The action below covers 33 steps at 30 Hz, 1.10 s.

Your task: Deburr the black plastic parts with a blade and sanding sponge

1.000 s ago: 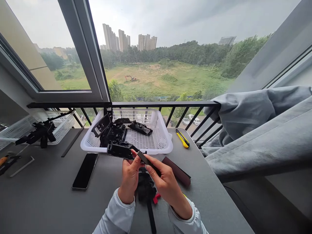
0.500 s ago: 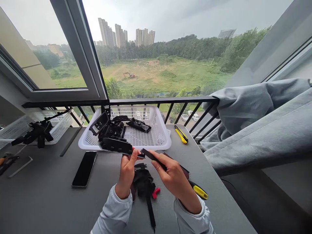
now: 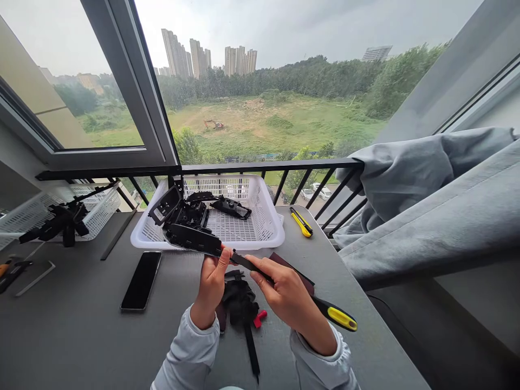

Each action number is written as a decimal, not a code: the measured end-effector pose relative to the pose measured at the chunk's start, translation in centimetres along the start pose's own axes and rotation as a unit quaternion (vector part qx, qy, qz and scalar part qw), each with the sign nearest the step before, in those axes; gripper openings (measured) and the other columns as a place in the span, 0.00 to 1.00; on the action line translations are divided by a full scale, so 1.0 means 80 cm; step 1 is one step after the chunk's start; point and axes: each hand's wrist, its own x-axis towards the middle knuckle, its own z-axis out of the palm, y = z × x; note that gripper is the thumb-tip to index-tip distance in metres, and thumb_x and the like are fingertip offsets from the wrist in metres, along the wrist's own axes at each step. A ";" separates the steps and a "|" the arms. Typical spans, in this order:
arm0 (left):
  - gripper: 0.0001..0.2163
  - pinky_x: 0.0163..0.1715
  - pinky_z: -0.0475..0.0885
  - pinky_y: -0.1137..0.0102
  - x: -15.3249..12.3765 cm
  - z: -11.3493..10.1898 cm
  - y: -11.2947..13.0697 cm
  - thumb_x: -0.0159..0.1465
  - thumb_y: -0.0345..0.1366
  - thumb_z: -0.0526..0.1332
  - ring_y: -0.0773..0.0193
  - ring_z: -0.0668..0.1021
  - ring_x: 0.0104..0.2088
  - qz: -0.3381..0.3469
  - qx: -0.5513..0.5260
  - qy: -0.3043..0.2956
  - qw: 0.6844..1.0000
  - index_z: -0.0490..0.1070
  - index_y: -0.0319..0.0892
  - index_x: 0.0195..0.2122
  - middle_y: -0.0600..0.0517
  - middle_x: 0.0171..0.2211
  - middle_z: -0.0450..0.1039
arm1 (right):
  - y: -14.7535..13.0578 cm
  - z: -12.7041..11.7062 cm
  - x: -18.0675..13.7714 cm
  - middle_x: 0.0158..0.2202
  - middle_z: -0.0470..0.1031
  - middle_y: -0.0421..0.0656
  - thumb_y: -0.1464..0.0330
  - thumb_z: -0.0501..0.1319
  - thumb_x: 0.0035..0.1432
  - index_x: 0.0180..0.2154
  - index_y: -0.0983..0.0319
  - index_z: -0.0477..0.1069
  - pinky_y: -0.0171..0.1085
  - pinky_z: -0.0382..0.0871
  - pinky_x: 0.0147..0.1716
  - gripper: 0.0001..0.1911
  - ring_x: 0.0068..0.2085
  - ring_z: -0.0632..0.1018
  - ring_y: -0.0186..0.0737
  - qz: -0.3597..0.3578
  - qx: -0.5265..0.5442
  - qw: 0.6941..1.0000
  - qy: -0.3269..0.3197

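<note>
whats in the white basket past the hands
The white basket holds a black framed piece tilted at its left, a jumbled black cluster and, further right, an elongated black piece. Whatever sits under the cluster, or behind the long part in the left hand, is covered.

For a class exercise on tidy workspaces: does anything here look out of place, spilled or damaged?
Nothing looks spilled or plainly damaged. Two things look untidy: black parts jut past the rim of the left basket, and the curtain is bunched at the railing instead of hanging straight.
</note>
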 end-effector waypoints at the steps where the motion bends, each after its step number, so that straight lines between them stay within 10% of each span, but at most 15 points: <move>1: 0.19 0.34 0.74 0.69 0.000 0.000 -0.001 0.54 0.53 0.67 0.63 0.77 0.32 0.001 -0.004 -0.001 1.000 0.73 0.40 0.33 0.52 0.30 0.74 | 0.000 0.000 0.000 0.48 0.80 0.45 0.71 0.56 0.62 0.53 0.58 0.73 0.43 0.74 0.45 0.19 0.46 0.81 0.47 0.006 0.002 1.000 0.006; 12: 0.11 0.35 0.73 0.73 -0.001 0.000 0.011 0.50 0.39 0.73 0.68 0.76 0.30 -0.032 -0.119 -0.068 0.990 0.76 0.41 0.32 0.54 0.29 0.75 | -0.013 0.020 0.008 0.50 0.79 0.44 0.68 0.58 0.63 0.52 0.57 0.74 0.43 0.71 0.51 0.17 0.50 0.78 0.46 -0.020 0.262 0.964 0.036; 33: 0.18 0.34 0.72 0.73 -0.011 0.009 0.002 0.44 0.34 0.75 0.68 0.74 0.32 -0.047 -0.219 -0.016 0.974 0.75 0.46 0.37 0.55 0.32 0.71 | -0.022 0.027 0.002 0.47 0.80 0.45 0.65 0.58 0.63 0.50 0.58 0.75 0.39 0.75 0.45 0.15 0.45 0.80 0.44 -0.012 0.343 0.938 0.050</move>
